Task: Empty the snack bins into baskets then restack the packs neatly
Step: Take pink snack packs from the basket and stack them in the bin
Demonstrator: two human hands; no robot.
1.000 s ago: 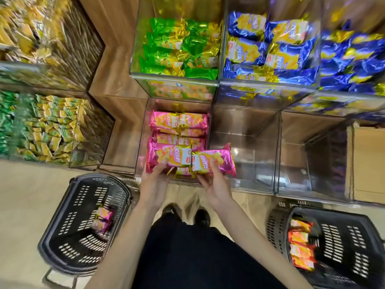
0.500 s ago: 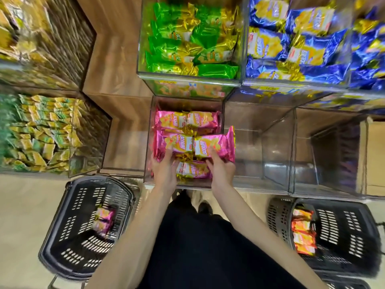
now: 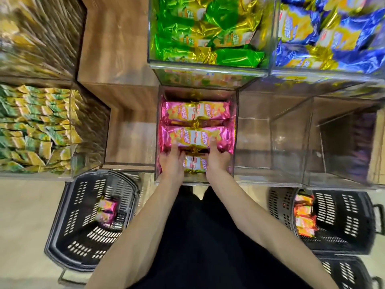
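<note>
head view, landmark: the pink bin (image 3: 236,113), a clear box low in the shelving, straight ahead of the person.
pink packs: three rows lie flat inside the pink bin: back row (image 3: 195,110), middle row (image 3: 195,136), and front row (image 3: 194,164), which is partly hidden between the hands.
left hand (image 3: 170,163): inside the pink bin at its near left. The fingers bend over the near left corner of the middle row and grip it.
right hand (image 3: 216,161): inside the pink bin at its near right. The fingers lie over the middle row's near right part with the thumb tucked at its edge, pinching it.
left basket (image 3: 56,226): black, on the floor below and left of the pink bin. A few loose packs (image 3: 106,211), pink and blurred, lie in it.
right basket (image 3: 373,226): black, on the floor below and well right of the pink bin. Orange packs (image 3: 304,215) are stacked along its left wall.
clear bins (image 3: 270,138): two, side by side, just right of the pink bin.
green packs (image 3: 206,32): in the box directly above the pink bin.
blue packs (image 3: 333,32): above and right of the pink bin.
wooden shelf (image 3: 118,59): just left of the pink bin.
</note>
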